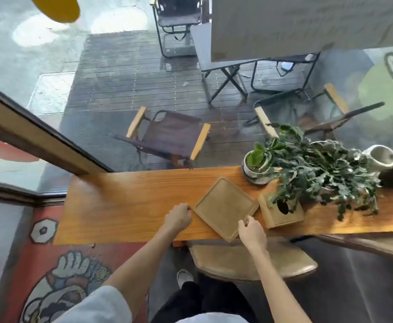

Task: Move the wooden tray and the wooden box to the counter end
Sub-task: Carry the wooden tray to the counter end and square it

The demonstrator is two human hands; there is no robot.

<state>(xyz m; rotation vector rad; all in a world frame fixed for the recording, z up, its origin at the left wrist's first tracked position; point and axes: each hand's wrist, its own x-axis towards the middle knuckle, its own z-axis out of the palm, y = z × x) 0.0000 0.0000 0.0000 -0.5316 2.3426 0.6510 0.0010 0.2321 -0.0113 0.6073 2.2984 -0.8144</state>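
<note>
A flat square wooden tray (pixel 226 207) lies turned at an angle on the orange wooden counter (pixel 125 201), its near corner at the counter's front edge. Just right of it stands a small wooden box (pixel 278 214) with a round hole in its top, partly under plant leaves. My left hand (pixel 178 217) rests by the tray's left corner with curled fingers, touching or nearly touching it. My right hand (pixel 251 231) hovers at the tray's near right edge, fingers apart, with nothing in it.
A small potted plant (pixel 257 165) and a large leafy plant (pixel 319 173) stand at the counter's right, with ceramic vessels (pixel 382 158) beyond. A cushioned stool (pixel 254 259) sits below the counter. A window runs behind the counter, with chairs outside. The counter's left end (pixel 74 206) is bare wood.
</note>
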